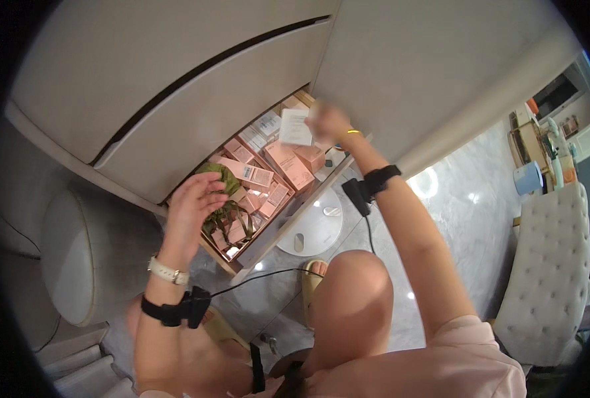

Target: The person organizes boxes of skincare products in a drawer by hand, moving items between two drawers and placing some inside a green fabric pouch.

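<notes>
Evidently the pale cabinet point(222, 93) dominates the view, and its lower drawer point(292, 225) stands pulled out toward the person, slanting from near left to far right. Outside the drawer's front panel, a round white bathroom scale point(318, 240) lies on the floor. Inside, small pink cartons point(262, 176) are packed loosely toward the left end, some tilted over one another, with a large pink carton point(288, 164) farther right. A crumpled olive-green pouch point(225, 178) lies among them at the left.

Smaller than these, the white box point(297, 128) is up at the drawer's far right end, just left of the right hand point(326, 124), which is much the nearer hand. Its face is almost square, the slightly longer axis running far to near. The right hand's fingers meet or overlap its right edge, but blur hides them, so I cannot tell whether they grip it. Over the pouch, the left hand point(199, 199) has its fingers parted and gently bent, closed around nothing; whether the fingertips touch the fabric is unclear.
</notes>
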The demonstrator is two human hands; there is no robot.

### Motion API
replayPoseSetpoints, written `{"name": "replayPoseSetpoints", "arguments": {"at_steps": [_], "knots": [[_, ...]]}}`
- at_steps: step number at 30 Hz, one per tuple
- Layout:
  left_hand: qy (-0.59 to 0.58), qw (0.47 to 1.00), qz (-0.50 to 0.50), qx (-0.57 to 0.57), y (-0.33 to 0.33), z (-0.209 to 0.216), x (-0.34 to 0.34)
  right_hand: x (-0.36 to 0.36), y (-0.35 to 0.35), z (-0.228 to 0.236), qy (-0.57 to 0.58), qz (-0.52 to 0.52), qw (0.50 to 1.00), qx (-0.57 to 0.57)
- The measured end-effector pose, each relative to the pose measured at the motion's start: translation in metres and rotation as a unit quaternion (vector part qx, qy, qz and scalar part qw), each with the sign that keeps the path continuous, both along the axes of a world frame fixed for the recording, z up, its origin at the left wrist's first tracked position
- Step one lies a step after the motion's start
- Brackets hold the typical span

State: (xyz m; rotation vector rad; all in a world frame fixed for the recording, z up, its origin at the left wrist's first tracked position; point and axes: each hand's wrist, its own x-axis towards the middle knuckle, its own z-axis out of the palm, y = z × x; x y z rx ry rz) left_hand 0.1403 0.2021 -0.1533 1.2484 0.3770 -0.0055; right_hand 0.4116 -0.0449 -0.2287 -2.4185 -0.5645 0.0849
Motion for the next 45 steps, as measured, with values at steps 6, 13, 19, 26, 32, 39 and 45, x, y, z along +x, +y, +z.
{"name": "replayPoseSetpoints", "arguments": {"at_steps": [6, 13, 19, 26, 32, 39, 45], "knots": [[-0.068, 0.987, -0.06, -0.135, -0.019, -0.014, 0.018, -0.083, 0.033, 0.135, 0.292, 0.169, 0.94, 0.046], [-0.146, 0.98, -0.09, -0.098, 0.005, 0.003, 0.0, -0.127, 0.076, 0.17, 0.232, 0.298, 0.926, -0.003], [-0.161, 0.974, -0.022, -0.156, 0.031, 0.006, -0.006, -0.091, 0.079, 0.272, 0.05, 0.188, 0.981, -0.028], [-0.157, 0.979, 0.027, -0.13, 0.02, 0.002, -0.003, -0.176, 0.021, 0.22, 0.18, 0.078, 0.89, 0.412], [-0.115, 0.987, -0.083, -0.076, -0.02, -0.006, -0.009, -0.216, -0.04, 0.186, 0.166, 0.113, 0.928, 0.314], [-0.095, 0.994, -0.047, -0.036, -0.064, 0.055, -0.004, -0.164, -0.088, 0.143, 0.079, 0.012, 0.978, 0.194], [-0.107, 0.994, 0.014, -0.029, -0.084, 0.095, -0.01, -0.112, -0.082, 0.104, 0.105, 0.01, 0.973, 0.206]]}}
